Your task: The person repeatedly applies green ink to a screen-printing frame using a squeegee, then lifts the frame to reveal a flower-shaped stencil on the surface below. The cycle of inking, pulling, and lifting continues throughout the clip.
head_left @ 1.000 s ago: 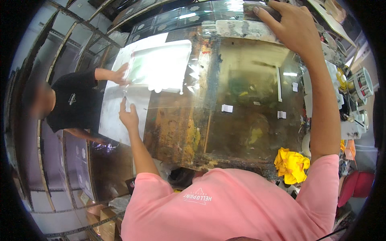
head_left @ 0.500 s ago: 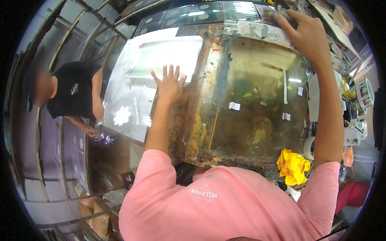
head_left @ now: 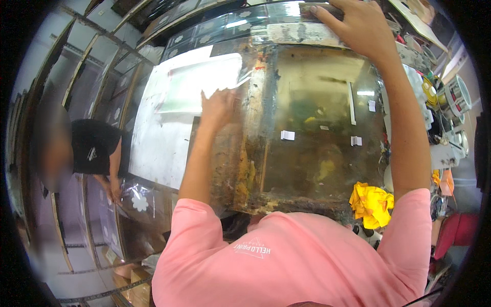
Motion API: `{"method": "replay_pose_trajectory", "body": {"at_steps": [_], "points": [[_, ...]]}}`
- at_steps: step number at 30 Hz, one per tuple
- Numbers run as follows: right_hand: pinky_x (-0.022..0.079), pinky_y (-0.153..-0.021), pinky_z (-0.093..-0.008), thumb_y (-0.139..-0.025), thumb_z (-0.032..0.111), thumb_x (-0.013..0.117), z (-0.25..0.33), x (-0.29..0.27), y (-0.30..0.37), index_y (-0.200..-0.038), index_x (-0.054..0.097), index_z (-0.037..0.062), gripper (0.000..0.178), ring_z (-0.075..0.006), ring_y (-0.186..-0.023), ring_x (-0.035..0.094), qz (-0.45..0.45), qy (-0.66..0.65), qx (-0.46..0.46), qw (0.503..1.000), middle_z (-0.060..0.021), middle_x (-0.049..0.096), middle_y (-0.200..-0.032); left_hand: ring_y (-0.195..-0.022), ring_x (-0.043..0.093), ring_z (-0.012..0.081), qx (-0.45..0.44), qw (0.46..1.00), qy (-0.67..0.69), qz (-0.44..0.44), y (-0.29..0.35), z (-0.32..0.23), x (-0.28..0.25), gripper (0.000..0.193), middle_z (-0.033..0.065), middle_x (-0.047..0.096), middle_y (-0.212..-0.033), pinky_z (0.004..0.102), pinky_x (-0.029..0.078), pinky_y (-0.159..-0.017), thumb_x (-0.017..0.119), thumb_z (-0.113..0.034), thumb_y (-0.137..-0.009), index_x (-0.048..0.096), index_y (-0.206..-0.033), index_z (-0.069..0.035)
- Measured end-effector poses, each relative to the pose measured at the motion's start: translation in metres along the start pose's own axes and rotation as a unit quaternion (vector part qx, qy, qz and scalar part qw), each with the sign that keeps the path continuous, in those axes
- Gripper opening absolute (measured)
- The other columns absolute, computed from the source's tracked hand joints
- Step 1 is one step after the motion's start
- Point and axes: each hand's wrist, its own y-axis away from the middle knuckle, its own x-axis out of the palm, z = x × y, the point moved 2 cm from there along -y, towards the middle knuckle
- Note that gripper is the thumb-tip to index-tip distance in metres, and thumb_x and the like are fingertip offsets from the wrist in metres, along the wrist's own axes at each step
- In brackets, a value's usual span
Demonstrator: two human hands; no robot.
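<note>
My left hand (head_left: 219,107) is at the near right edge of a pale, glossy sheet (head_left: 190,84) on a white board (head_left: 156,148). Its fingers are bent and blurred, seemingly pinching the sheet, whose edge shows as a raised bright strip beside them. At the far side, my right hand (head_left: 358,28) is closed around a brown wooden bar (head_left: 321,11), thumb on the near side. Nearer to me lies a wide framed panel (head_left: 307,169), yellowish and see-through, with small white tabs on it.
On the left a co-worker in black holds a clear sheet with a white flower (head_left: 139,201). A crumpled yellow cloth (head_left: 372,204) lies near my right arm. Tins (head_left: 454,94) crowd the right side; sheets with flower prints (head_left: 204,38) line the far edge. Metal racks stand left.
My left hand has gone from spread flat on the pale sheet to bent fingers at its edge. The co-worker has drawn the flower sheet off the board toward the lower left.
</note>
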Motion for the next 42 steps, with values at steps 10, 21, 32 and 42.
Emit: {"method": "replay_pose_trajectory", "body": {"at_steps": [10, 21, 32, 42], "points": [[0.05, -0.089, -0.0519, -0.098, 0.059, 0.054, -0.01, 0.007, 0.013, -0.082, 0.077, -0.0015, 0.067, -0.0406, -0.084, 0.073, 0.057, 0.007, 0.004, 0.998, -0.0236, 0.075, -0.083, -0.158, 0.02, 0.0536, 0.196, 0.976, 0.093, 0.031, 0.023, -0.24, 0.096, 0.117, 0.0285, 0.024, -0.172, 0.0706, 0.005, -0.126, 0.052, -0.096, -0.079, 0.044, -0.164, -0.016], [0.054, -0.088, -0.0514, -0.098, 0.056, 0.052, -0.018, 0.012, -0.007, -0.086, 0.078, -0.0016, 0.065, -0.0398, -0.088, 0.074, 0.067, 0.036, 0.006, 0.997, -0.0242, 0.076, -0.086, -0.155, 0.031, 0.0502, 0.228, 0.966, 0.116, -0.029, 0.033, -0.304, 0.101, 0.119, 0.0247, 0.036, -0.168, 0.0823, -0.004, -0.118, 0.049, -0.098, -0.076, 0.05, -0.16, -0.014], [0.052, -0.088, -0.0513, -0.095, 0.056, 0.055, -0.015, 0.004, -0.007, -0.082, 0.077, -0.0018, 0.063, -0.042, -0.088, 0.072, 0.091, 0.006, 0.034, 0.995, -0.0263, 0.074, -0.085, -0.15, 0.041, 0.0423, 0.235, 0.963, 0.129, -0.038, 0.036, -0.306, 0.093, 0.121, 0.0232, 0.049, -0.158, 0.0821, -0.002, -0.119, 0.052, -0.097, -0.076, 0.052, -0.157, -0.007], [0.055, -0.082, -0.0511, -0.095, 0.057, 0.058, -0.013, 0.007, -0.004, -0.085, 0.079, 0.0005, 0.062, -0.0418, -0.084, 0.072, 0.063, 0.006, 0.03, 0.998, -0.025, 0.074, -0.084, -0.149, 0.044, 0.0392, 0.241, 0.962, 0.103, -0.072, 0.041, -0.301, 0.099, 0.111, 0.0171, 0.056, -0.154, 0.0799, -0.002, -0.121, 0.049, -0.094, -0.081, 0.057, -0.153, -0.009]]}}
